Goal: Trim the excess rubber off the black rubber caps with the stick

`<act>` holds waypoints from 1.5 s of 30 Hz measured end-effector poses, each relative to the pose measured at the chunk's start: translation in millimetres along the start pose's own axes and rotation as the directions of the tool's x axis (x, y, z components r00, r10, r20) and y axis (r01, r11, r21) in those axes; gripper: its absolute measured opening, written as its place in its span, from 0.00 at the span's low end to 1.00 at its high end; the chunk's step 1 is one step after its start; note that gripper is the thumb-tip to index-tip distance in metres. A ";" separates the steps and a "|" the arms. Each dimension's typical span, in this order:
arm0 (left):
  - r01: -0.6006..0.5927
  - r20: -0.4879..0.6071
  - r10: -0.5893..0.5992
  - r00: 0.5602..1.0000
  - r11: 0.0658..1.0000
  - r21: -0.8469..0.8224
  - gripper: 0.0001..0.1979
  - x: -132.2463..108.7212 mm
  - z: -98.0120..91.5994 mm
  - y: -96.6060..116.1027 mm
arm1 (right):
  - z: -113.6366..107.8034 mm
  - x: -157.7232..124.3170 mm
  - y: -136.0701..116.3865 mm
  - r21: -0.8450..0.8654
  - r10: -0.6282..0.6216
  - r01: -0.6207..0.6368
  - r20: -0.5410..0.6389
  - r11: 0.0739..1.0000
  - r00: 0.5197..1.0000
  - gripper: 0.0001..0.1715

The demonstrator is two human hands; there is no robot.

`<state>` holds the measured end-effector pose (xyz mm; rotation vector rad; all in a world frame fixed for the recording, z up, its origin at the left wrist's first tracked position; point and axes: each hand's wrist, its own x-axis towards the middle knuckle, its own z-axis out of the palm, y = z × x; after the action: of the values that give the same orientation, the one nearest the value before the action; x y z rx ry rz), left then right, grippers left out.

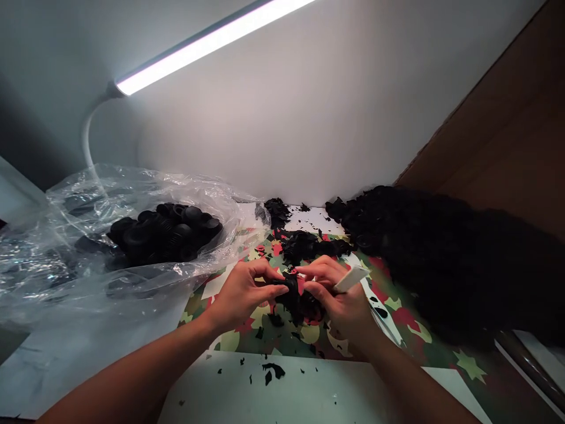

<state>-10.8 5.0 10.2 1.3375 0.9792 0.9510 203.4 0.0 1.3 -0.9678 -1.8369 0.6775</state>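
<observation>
My left hand (241, 291) is closed, with thumb and forefinger pinching a black rubbery piece (290, 294) over the middle of the patterned sheet. Opposite it, my right hand (346, 303) has its fingers curled around a flat white handle (352, 278) that points up and to the right. The working end of that tool cannot be made out. The right thumb and forefinger are close to the black piece; whether they touch it is unclear. Torn black scraps (276, 320) lie beneath both hands.
Left, a clear plastic bag (145, 274) holds many round black rubber caps (165, 232). A large black heap (432, 247) covers the right side, beside a cardboard panel (507, 118). More scraps (304, 244) lie behind my hands on the star-patterned sheet (247, 341). Above hangs a lit lamp (212, 44).
</observation>
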 end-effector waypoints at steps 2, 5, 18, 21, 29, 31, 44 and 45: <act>-0.037 0.002 0.037 0.999 0.998 0.053 0.08 -0.3 2.0 -0.2 | 2.5 0.4 -2.8 -0.034 0.017 -0.017 0.006 0.999 1.000 0.09; -0.121 -0.015 0.125 0.992 0.979 0.164 0.08 -1.0 5.9 -0.8 | 8.5 -0.9 -6.7 -0.088 -0.047 0.049 0.022 0.995 0.999 0.07; -0.098 0.027 0.094 0.995 0.939 0.329 0.12 -7.8 13.3 2.2 | 21.9 -0.7 -4.4 -0.026 0.178 -0.178 -0.018 0.984 0.984 0.09; -0.094 0.039 0.085 0.996 0.939 0.330 0.12 -6.6 11.4 2.7 | 6.3 6.4 6.3 0.062 0.338 -0.332 -0.153 0.941 0.929 0.10; -0.173 0.024 0.176 0.984 0.923 0.343 0.06 -3.1 8.7 -4.3 | -2.7 5.9 -3.1 -0.173 0.080 -0.075 0.022 0.982 0.997 0.08; -0.173 0.025 0.175 0.984 0.923 0.345 0.08 -3.3 8.2 -3.0 | 2.2 1.2 -7.0 -0.133 0.008 0.004 0.085 0.991 0.996 0.08; -0.131 0.009 0.143 0.990 0.881 0.455 0.06 2.9 7.0 -17.7 | 20.8 -12.2 -5.0 -0.444 -0.328 0.394 0.221 0.805 0.918 0.13; -0.133 0.010 0.144 0.990 0.880 0.455 0.06 2.9 7.2 -17.8 | 23.6 -12.7 -5.1 -0.474 -0.345 0.404 0.211 0.782 0.915 0.13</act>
<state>-3.2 5.1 -7.7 1.8131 1.1855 0.8736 183.7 -14.6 -10.7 -0.8522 -2.2871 -0.0166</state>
